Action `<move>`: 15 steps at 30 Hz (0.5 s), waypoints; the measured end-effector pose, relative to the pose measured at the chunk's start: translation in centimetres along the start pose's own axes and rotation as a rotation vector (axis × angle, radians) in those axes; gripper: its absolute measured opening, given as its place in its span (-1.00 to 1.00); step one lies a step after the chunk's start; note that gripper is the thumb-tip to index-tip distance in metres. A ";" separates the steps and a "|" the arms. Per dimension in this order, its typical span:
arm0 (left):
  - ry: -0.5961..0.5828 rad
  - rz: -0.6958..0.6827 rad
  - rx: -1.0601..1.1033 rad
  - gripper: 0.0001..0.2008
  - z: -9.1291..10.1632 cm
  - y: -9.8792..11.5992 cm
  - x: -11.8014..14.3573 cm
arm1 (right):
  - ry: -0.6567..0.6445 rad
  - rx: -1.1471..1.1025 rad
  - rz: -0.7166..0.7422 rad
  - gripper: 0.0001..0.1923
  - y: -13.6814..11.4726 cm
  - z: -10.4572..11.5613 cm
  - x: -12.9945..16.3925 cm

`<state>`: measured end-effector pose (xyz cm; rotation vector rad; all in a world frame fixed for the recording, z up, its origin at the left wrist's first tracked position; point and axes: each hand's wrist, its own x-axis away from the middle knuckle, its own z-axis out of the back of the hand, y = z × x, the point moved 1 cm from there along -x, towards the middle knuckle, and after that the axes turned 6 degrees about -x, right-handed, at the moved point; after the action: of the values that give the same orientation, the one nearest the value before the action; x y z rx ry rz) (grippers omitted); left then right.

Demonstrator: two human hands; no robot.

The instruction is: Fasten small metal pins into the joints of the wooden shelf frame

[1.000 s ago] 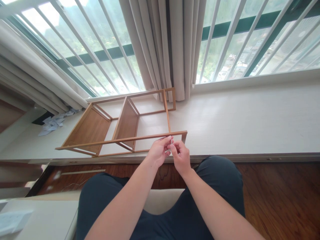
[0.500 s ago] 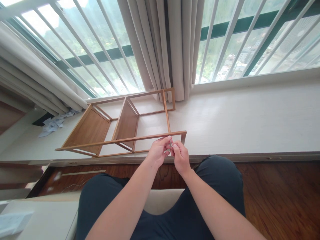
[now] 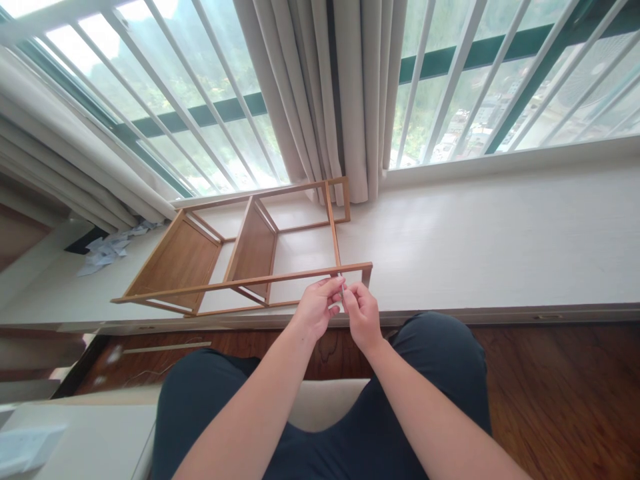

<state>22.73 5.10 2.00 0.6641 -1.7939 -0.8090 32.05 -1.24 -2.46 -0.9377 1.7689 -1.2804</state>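
Between my two hands is a slim silver metal rod, apparently a hex key (image 3: pixel 343 288), its far end at the near rail of a wooden shelf frame (image 3: pixel 280 277). My left hand (image 3: pixel 320 303) is closed, with thumb and fingertips pinched around the rod just below that rail. My right hand (image 3: pixel 363 312) is closed too, thumb pressed against the rod's near end. The frame lies on its side, with two brown panels and a crossbar (image 3: pixel 333 227) meeting the rail close to my fingers. My fingers hide part of the rod and any screw there.
The frame rests on a white window ledge (image 3: pixel 500 233). Barred windows and a grey curtain (image 3: pixel 357 100) stand behind it. Torn paper pieces (image 3: pixel 105 252) lie at the far left. My knees (image 3: pixel 440 360) are close to the ledge, and a white surface (image 3: pixel 85 440) is at lower left.
The rod has shifted slightly, its far end now reaching the near rail. My right fingers have turned a little. The frame has stayed in place.
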 end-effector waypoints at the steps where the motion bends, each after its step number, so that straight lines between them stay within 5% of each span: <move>1: 0.003 0.001 -0.003 -0.68 0.0 0.0 0.1 | 0.002 0.011 0.006 -0.68 0.0 0.0 0.0; 15: -0.024 0.036 0.054 -0.77 -0.1 0.4 0.2 | -0.005 0.107 0.041 -0.68 0.5 0.2 -0.1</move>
<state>22.79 5.18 2.41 0.6575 -1.8501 -0.7497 32.18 -1.16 -2.93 -0.8401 1.6894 -1.3314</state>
